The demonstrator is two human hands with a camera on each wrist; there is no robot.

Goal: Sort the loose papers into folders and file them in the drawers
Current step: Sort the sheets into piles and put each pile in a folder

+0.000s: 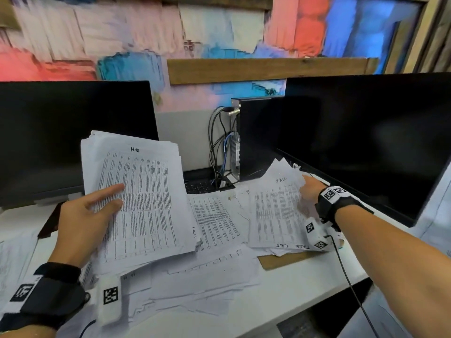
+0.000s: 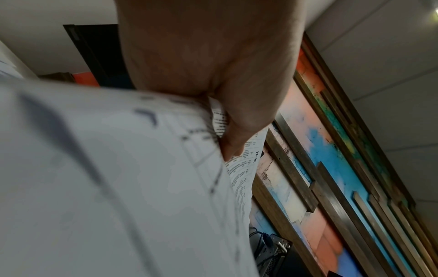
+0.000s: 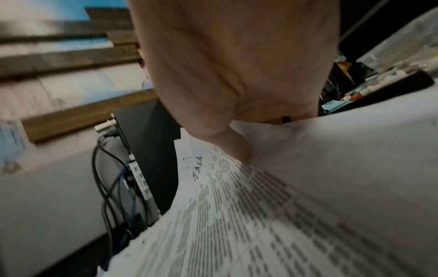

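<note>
The left hand (image 1: 83, 215) grasps a thick, floppy stack of papers (image 1: 139, 198) raised over the desk (image 1: 292, 284), while the right hand (image 1: 311, 189) pinches a thinner bundle (image 1: 275, 211) by its edge; both probably sag and fan out unless supported underneath.
</note>
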